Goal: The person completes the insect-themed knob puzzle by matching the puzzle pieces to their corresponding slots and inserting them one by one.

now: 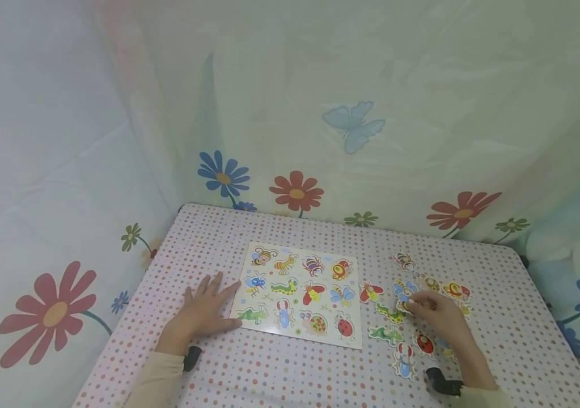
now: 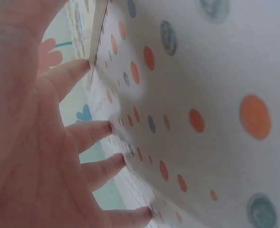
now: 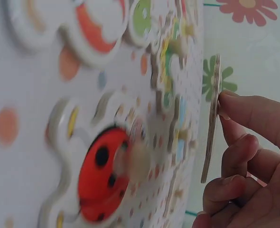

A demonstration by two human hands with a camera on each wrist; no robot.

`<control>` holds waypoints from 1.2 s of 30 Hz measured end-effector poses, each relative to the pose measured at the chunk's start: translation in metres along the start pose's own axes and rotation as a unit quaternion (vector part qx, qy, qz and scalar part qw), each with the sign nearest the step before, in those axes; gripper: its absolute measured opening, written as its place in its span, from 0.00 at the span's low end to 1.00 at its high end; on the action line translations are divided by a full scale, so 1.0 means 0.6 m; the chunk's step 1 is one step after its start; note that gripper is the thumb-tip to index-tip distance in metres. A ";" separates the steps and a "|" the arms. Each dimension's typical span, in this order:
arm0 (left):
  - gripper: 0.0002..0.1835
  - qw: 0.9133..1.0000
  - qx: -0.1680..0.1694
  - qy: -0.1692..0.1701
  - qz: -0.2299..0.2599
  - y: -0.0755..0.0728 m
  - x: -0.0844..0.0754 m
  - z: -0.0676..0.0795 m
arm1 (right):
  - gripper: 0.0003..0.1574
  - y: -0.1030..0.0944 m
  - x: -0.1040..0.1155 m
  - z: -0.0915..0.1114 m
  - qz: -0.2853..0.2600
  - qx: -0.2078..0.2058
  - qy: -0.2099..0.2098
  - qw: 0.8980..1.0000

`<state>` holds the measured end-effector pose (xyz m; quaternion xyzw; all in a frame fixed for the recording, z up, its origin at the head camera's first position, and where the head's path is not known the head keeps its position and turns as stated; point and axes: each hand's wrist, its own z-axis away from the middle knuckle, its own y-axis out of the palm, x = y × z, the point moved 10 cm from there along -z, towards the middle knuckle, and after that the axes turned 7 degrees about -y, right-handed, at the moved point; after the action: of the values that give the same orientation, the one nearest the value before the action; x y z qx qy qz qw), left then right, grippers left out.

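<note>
My left hand point(image 1: 200, 311) lies with fingers spread at the left edge of a puzzle board point(image 1: 330, 335) printed with rows of cartoon insects. In the left wrist view its fingertips point(image 2: 104, 127) meet the dotted cloth, one of them against the board's edge. My right hand point(image 1: 440, 317) pinches a thin wooden puzzle piece point(image 3: 210, 128), seen edge-on and raised over the loose pieces; its picture is mostly hidden. Below and around that hand lie a ladybug piece point(image 1: 424, 343), a stag beetle piece point(image 1: 404, 361), a grasshopper piece point(image 1: 385, 334) and a caterpillar piece point(image 1: 382, 311).
More knobbed pieces are scattered right of the board, among them a red-winged bug point(image 1: 371, 292), a striped bug point(image 1: 403, 260) and a yellow-faced insect point(image 1: 456, 290). The dotted tablecloth point(image 1: 269, 368) covers the table. A flowered curtain point(image 1: 279, 113) hangs behind it.
</note>
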<state>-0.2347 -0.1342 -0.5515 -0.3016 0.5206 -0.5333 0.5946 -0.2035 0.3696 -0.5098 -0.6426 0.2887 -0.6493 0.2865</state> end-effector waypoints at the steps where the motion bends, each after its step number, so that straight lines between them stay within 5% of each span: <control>1: 0.49 1.000 0.000 -0.001 0.001 -0.001 0.000 0.001 | 0.25 0.003 0.008 -0.004 -0.002 0.001 -0.006 1.000; 22: 0.50 1.000 0.002 -0.001 0.000 -0.001 0.002 0.000 | 0.17 0.107 0.115 -0.089 -0.057 0.042 -0.041 0.997; 36: 0.49 1.000 0.007 0.001 -0.001 -0.001 -0.003 0.002 | 0.10 0.175 0.231 -0.151 -0.062 0.062 -0.096 0.992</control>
<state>-0.2339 -0.1331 -0.5501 -0.2971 0.5172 -0.5379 0.5957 -0.2952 0.1968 -0.4959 -0.6993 0.1787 -0.6180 0.3116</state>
